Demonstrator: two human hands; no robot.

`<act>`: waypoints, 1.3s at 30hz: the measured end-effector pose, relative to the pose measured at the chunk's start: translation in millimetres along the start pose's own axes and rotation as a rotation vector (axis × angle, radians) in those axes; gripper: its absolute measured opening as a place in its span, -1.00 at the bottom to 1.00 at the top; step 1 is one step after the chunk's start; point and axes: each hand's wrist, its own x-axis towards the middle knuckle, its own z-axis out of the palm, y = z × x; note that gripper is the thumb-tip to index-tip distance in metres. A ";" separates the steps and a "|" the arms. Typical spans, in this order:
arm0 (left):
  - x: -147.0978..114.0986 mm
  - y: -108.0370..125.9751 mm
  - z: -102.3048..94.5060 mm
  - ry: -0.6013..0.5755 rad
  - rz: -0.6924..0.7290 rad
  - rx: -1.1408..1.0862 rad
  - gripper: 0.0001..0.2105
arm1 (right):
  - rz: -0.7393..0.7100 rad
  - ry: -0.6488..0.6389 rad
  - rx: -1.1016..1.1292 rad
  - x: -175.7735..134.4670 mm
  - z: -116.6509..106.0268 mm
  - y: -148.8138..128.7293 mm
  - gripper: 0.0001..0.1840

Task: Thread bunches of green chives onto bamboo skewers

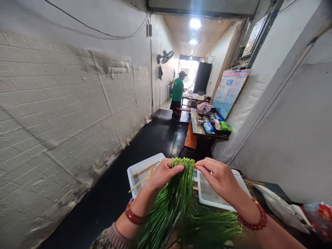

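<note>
My left hand [166,172] is closed round a bunch of garlic chives [178,193], thumb across the front near the evenly lined-up pale ends. The long green leaves hang down below it. Right beside those ends, my right hand [218,174] pinches what looks like a thin skewer; most of it is hidden by the fingers, and I cannot tell how far it goes into the stems. Another pile of chives [215,226] lies below my right forearm. Behind my left hand, a white tray [131,173] holds several bamboo skewers [145,178].
A second white tray [206,200] sits under my right hand. A white bag [280,205] and a red package [321,218] lie at the right. Farther off stand an orange bench [190,136], a cluttered table [198,128] and a person in a green shirt [177,90].
</note>
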 end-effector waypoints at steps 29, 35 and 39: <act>10.3 6.3 23.7 0.126 0.070 0.179 -0.65 | 0.184 -0.046 0.151 13.1 2.6 0.7 -0.83; 9.5 6.2 13.8 0.134 0.009 0.111 -0.67 | 0.156 -0.095 0.101 12.0 -3.2 -0.7 -0.90; 9.0 5.2 2.4 0.123 -0.038 0.078 -0.67 | 0.179 -0.207 0.179 6.8 -9.6 -2.2 -0.77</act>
